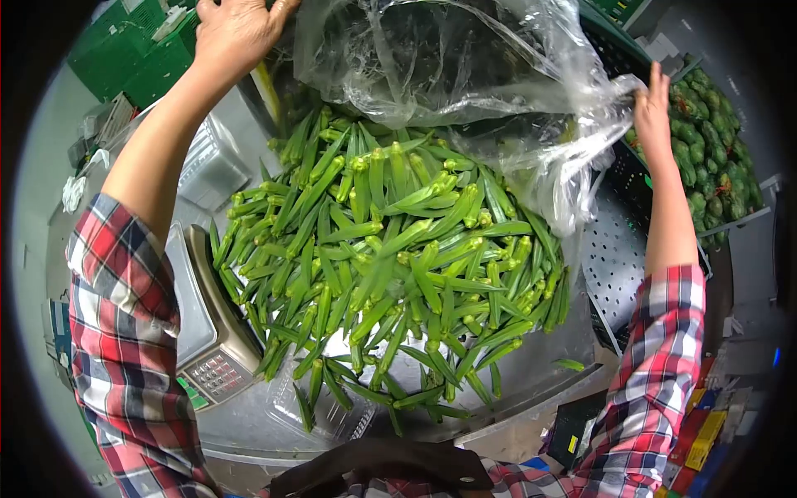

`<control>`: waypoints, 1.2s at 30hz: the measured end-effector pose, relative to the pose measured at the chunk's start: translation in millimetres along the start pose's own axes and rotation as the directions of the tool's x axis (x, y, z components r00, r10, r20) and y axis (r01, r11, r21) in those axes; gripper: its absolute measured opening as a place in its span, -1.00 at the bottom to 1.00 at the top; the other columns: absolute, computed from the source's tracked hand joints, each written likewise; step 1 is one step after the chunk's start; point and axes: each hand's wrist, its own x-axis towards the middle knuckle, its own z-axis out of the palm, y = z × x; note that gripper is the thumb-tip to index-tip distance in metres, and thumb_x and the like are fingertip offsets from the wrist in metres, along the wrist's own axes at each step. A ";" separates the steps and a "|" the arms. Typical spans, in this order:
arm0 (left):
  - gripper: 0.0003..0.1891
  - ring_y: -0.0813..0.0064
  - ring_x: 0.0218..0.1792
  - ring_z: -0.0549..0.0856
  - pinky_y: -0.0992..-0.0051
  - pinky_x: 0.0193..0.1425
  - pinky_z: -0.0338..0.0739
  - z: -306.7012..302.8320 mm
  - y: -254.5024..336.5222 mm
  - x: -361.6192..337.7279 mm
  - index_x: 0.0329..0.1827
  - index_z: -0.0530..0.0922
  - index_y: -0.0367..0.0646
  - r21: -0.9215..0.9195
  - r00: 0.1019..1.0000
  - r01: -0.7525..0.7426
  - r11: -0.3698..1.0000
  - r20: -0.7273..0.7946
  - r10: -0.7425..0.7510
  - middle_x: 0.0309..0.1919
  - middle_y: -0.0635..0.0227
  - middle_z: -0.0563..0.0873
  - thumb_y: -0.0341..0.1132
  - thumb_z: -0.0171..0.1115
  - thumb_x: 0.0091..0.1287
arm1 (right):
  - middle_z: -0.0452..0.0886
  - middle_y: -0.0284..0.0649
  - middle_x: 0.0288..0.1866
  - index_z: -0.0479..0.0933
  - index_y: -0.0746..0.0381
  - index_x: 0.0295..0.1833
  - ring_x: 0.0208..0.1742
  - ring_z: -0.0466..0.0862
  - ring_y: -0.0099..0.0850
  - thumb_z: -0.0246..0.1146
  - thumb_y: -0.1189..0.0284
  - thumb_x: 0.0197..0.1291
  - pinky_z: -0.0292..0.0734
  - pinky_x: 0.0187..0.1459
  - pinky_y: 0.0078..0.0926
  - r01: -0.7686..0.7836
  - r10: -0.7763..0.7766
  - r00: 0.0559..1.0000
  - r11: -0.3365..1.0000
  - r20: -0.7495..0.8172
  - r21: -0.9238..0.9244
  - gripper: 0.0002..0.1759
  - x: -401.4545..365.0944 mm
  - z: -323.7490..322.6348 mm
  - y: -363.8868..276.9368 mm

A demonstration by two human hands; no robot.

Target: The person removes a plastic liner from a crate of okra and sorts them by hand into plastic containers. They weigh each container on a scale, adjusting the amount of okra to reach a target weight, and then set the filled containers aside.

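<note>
A large heap of green okra (390, 249) is spread over the metal table, with a clear plastic bag (465, 75) lying across its far side. My right hand (653, 116) grips the gathered right edge of this bag, its fingers pointing up. At the top left my left hand (241, 37) is raised beyond the heap, its fingertips cut off by the frame's edge. Left of the okra stands a weighing scale (217, 373) with a keypad, some pods against its side. Under the near pods lies a clear plastic tray (336, 415).
A black perforated crate (614, 257) stands right of the okra. Further right, a crate holds bumpy green vegetables (706, 149). Stacked clear containers (212, 162) sit behind the scale, and green crates (124, 62) at far left. One loose pod (569, 364) lies near the table edge (531, 411).
</note>
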 end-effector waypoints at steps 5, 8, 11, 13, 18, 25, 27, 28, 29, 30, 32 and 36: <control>-0.16 -0.14 0.35 0.06 0.15 0.41 -0.03 -13.1 -2.7 0.0 0.38 0.07 -0.14 -0.142 0.933 0.087 0.986 0.359 -0.031 0.34 -0.14 0.08 0.19 0.10 0.17 | 0.10 -0.08 0.43 -0.03 -0.05 0.45 0.38 0.21 -0.25 0.07 0.22 0.19 0.17 0.28 -0.43 -0.594 0.429 0.690 0.796 0.583 0.117 -0.28 18.2 -50.0 -30.3; -0.07 -0.10 0.40 -0.05 0.25 0.45 -0.13 -54.5 -43.2 -37.5 0.43 -0.04 -0.04 -0.411 0.947 0.030 0.911 0.303 0.106 0.42 0.03 -0.05 0.27 0.10 0.12 | -0.01 -0.15 0.47 -0.12 -0.06 0.47 0.41 0.14 -0.21 0.17 0.10 0.13 0.12 0.24 0.00 -0.702 0.338 0.577 0.670 0.743 0.241 -0.14 -41.3 -92.9 -31.0; -0.61 0.31 -0.19 0.68 0.43 -0.11 0.53 -106.3 -56.8 -149.0 0.02 0.49 -0.13 -0.457 0.985 0.095 0.884 0.172 -0.017 -0.19 0.11 0.66 -0.06 0.13 0.28 | 0.13 -0.03 0.40 -0.04 0.09 0.45 0.33 0.27 -0.26 0.24 0.12 0.08 0.30 0.13 -0.23 -0.723 0.449 0.422 0.690 0.788 -0.005 -0.11 -125.5 -125.4 -7.7; -0.72 0.37 -0.08 0.63 0.47 0.02 0.48 -154.8 -59.1 -242.8 -0.01 0.53 -0.21 -0.480 0.840 0.310 0.821 0.543 0.000 -0.13 0.22 0.65 -0.25 0.13 0.30 | 0.52 -0.19 -0.04 0.32 0.25 0.23 -0.14 0.54 -0.48 0.28 0.26 0.12 0.46 -0.27 -0.56 -0.605 0.450 0.669 0.792 0.592 0.081 -0.41 -206.0 -121.2 36.2; -0.69 0.15 -0.07 0.60 0.29 -0.01 0.50 -230.9 -30.4 -422.1 -0.04 0.51 -0.22 -0.364 0.487 0.489 0.793 0.868 0.098 -0.11 0.11 0.61 -0.43 0.21 0.12 | 0.57 -0.25 -0.31 0.52 0.30 -0.19 -0.26 0.54 -0.48 0.20 0.38 0.17 0.44 -0.21 -0.51 -0.744 0.376 0.523 0.639 0.765 0.194 -0.79 -294.7 -154.9 -197.7; -0.40 0.25 -0.07 0.55 0.26 0.07 0.39 -242.9 1.5 -478.7 0.24 0.31 -0.14 -0.359 0.435 0.072 0.931 0.851 0.295 0.05 0.20 0.51 -0.37 0.13 0.02 | 0.44 -0.14 -0.34 0.51 0.29 -0.27 -0.23 0.48 -0.18 0.26 0.55 -0.04 0.41 -0.19 -0.31 -0.114 -0.291 0.688 0.862 0.665 0.495 -0.83 -384.9 -101.2 -379.1; -0.44 0.18 -0.23 0.60 0.24 -0.15 0.50 -250.9 8.8 -481.5 0.22 0.33 -0.12 -0.451 0.335 0.236 0.861 0.869 0.363 -0.07 0.18 0.57 -0.36 0.14 0.07 | 0.44 -0.13 -0.33 0.50 0.28 -0.26 -0.20 0.47 -0.18 0.25 0.56 -0.05 0.40 -0.16 -0.31 -0.036 -0.304 0.637 0.906 0.708 0.422 -0.82 -394.1 -89.9 -386.8; -0.47 0.17 -0.29 0.61 0.24 -0.22 0.52 -255.4 8.6 -481.8 0.20 0.35 -0.11 -0.491 0.262 0.380 0.784 0.870 0.418 -0.11 0.18 0.59 -0.36 0.14 0.08 | 0.44 -0.10 -0.33 0.49 0.30 -0.24 -0.18 0.46 -0.15 0.26 0.55 -0.07 0.40 -0.14 -0.29 -0.065 -0.286 0.629 0.908 0.723 0.415 -0.79 -391.0 -89.0 -385.9; -0.56 0.12 -0.36 0.60 0.22 -0.29 0.53 -254.2 6.3 -491.5 0.11 0.41 -0.08 -0.587 0.339 0.470 0.659 0.809 0.479 -0.19 0.19 0.59 -0.37 0.15 0.11 | 0.44 -0.09 -0.32 0.49 0.31 -0.24 -0.18 0.46 -0.13 0.27 0.55 -0.08 0.39 -0.12 -0.28 -0.140 -0.214 0.614 0.917 0.760 0.373 -0.78 -390.4 -87.7 -386.5; -0.58 0.13 -0.31 0.60 0.24 -0.27 0.53 -254.5 5.6 -490.3 0.09 0.42 -0.07 -0.577 0.383 0.448 0.683 0.814 0.437 -0.17 0.20 0.59 -0.38 0.15 0.10 | 0.45 -0.07 -0.30 0.48 0.32 -0.24 -0.18 0.46 -0.11 0.29 0.54 -0.09 0.39 -0.11 -0.26 -0.216 -0.140 0.595 0.921 0.791 0.325 -0.77 -391.1 -86.5 -386.8; -0.61 0.14 -0.20 0.60 0.28 -0.23 0.54 -246.1 10.3 -475.4 0.04 0.44 -0.05 -0.556 0.473 0.402 0.727 0.806 0.355 -0.12 0.21 0.58 -0.40 0.14 0.08 | 0.46 -0.04 -0.28 0.48 0.35 -0.24 -0.15 0.46 -0.09 0.30 0.53 -0.11 0.38 -0.07 -0.24 -0.207 -0.121 0.626 0.927 0.771 0.313 -0.74 -392.5 -84.0 -386.1; -0.66 0.19 0.20 0.37 0.11 0.29 0.23 -218.3 18.5 -487.1 0.03 0.47 -0.07 -0.690 0.545 -0.133 0.711 0.549 0.634 0.10 0.28 0.47 -0.39 0.07 0.14 | 0.49 0.00 -0.31 0.43 0.35 -0.16 -0.17 0.48 -0.07 0.27 0.51 -0.06 0.40 -0.10 -0.22 -0.230 -0.038 0.622 0.946 0.782 0.229 -0.70 -375.1 -99.7 -395.0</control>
